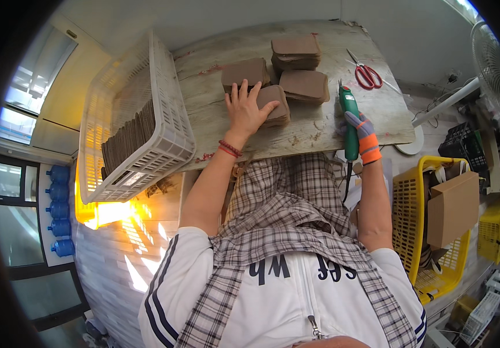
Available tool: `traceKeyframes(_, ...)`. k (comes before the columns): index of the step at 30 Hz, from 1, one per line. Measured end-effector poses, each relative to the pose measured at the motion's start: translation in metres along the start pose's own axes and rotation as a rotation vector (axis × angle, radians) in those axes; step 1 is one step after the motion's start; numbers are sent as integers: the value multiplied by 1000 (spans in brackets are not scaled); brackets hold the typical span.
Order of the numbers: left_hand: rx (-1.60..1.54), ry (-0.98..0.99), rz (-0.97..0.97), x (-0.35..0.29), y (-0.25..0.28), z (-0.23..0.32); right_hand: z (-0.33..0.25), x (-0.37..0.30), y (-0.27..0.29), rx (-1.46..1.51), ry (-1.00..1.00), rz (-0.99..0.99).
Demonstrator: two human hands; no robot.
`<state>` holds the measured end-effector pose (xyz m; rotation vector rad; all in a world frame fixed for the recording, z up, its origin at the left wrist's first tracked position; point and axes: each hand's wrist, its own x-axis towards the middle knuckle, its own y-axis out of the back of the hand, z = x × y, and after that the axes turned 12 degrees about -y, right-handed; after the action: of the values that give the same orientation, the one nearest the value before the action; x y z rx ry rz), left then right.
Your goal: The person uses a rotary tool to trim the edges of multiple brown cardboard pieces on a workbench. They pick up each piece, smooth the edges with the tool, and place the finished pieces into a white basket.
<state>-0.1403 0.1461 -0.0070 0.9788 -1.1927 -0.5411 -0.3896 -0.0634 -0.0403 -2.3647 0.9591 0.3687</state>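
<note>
My left hand (245,111) is bare, with red bracelets at the wrist. Its fingers lie spread over a near stack of brown rounded flat pieces (275,102) and the edge of a second stack (244,71) just beyond. Two more stacks, one at the back (295,46) and one to the right (305,84), stand close by. In a grey and orange glove, my right hand (366,134) grips a green corded power tool (349,124) near the table's front edge. The tool's thin tip points away from me, above the tabletop.
Red-handled scissors (368,76) lie on the worn wooden table (215,124), beyond the tool. A white plastic basket (171,110) at the left holds a row of brown pieces. At the right are a yellow crate (407,203) with a cardboard box (453,209) and a white fan (499,72).
</note>
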Motion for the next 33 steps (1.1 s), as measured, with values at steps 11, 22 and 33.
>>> traceKeyframes(11, -102, -13, 32, 54, -38, -28, 0, 1, 1, -55, 20, 0)
traceKeyframes(22, -317, -485, 155, 26, 10, 89, 7, -54, 17, 49, -25, 82)
traceKeyframes(33, -223, -272, -371, -94, 13, 77, 42, -80, 11, -150, -35, 222)
